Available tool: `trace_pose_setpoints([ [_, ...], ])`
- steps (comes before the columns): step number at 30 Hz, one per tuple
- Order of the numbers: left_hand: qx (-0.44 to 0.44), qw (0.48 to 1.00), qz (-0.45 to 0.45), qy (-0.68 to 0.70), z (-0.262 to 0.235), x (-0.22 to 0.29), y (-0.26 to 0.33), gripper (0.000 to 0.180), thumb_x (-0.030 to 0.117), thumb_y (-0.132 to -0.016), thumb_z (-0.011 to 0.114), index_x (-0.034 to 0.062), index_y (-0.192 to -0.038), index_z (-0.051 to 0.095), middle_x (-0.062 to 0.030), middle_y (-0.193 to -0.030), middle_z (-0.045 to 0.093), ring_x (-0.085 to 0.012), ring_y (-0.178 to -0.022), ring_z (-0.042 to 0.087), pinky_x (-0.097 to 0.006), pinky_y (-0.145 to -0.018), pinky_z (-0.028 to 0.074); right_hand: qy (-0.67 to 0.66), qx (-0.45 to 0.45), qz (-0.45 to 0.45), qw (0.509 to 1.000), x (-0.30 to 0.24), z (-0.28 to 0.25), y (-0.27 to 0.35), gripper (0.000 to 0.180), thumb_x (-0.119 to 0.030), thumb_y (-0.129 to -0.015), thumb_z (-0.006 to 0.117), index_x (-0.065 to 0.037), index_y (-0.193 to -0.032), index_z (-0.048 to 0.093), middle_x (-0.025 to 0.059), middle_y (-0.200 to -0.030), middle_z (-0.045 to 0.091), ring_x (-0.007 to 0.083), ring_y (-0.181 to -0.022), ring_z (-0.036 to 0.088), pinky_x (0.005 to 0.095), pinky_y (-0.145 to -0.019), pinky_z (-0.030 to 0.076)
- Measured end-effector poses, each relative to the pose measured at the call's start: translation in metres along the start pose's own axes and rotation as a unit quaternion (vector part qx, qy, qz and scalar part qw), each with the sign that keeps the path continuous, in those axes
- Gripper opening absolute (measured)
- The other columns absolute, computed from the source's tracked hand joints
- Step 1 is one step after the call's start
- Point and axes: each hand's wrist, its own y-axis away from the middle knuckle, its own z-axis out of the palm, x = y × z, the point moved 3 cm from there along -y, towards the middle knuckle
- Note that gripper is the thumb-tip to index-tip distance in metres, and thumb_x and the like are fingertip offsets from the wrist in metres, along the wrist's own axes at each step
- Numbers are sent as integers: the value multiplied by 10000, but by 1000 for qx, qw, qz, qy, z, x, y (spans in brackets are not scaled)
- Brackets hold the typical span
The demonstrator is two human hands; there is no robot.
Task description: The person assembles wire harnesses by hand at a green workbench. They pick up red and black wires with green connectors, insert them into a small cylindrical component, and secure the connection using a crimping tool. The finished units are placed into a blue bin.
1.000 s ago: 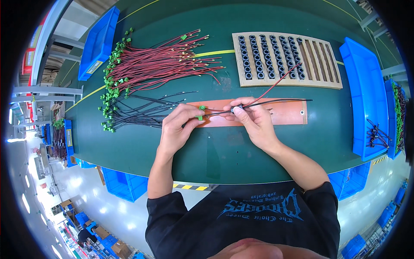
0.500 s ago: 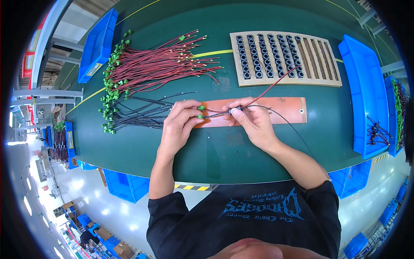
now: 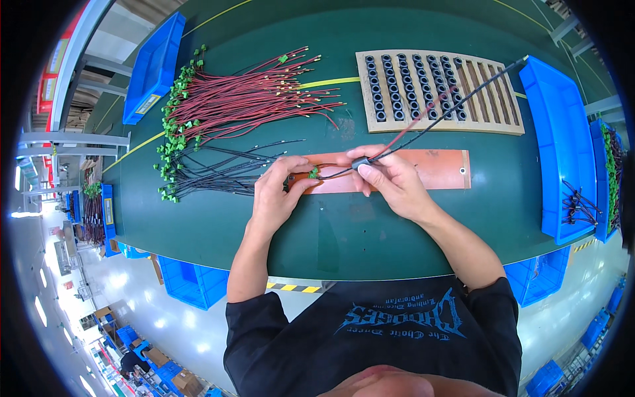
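Neatly, black rings (image 3: pixel 410 88) part-fill the tray (image 3: pixel 390 126); right fingers (image 3: pixel 374 176) hold another ring (image 3: pixel 359 163).

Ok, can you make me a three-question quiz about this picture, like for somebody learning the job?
1. True or false: the right hand holds a short, black, ring-shaped cylinder.

2. Where is the light wooden rack with long slots, compared with the flat orange strip?
A) underneath it
B) on top of it
C) beyond it, farther from the worker's hands

3. What does the left hand hold?

Key: 1. True. 2. C. 3. A small green plastic connector.
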Motion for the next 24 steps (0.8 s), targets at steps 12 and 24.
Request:
trace_pose_setpoints([
  [12, -41, 767, 440, -465, 10, 87, -38, 391, 171, -813, 675, 38, -1177, 726, -85, -1193, 688, -192, -989, 642, -309, -788, 517, 310, -51, -80, 946, -2, 3, 5, 238, -78, -1020, 640, 23, -1233, 609, 144, -933, 715, 204, -703, 681, 349, -651, 567],
  [24, 149, 987, 34, 41, -15, 31, -61, 220, -109, -935, 632, -49, -1125, 725, -132, -1085, 756, -189, -920, 740, -313, -858, 592, 205, 39, -26, 978, 4, 0, 6, 212, -72, -1039, 615, 3, -1236, 630, 111, -901, 742, 172, -756, 723, 313, -700, 609],
])
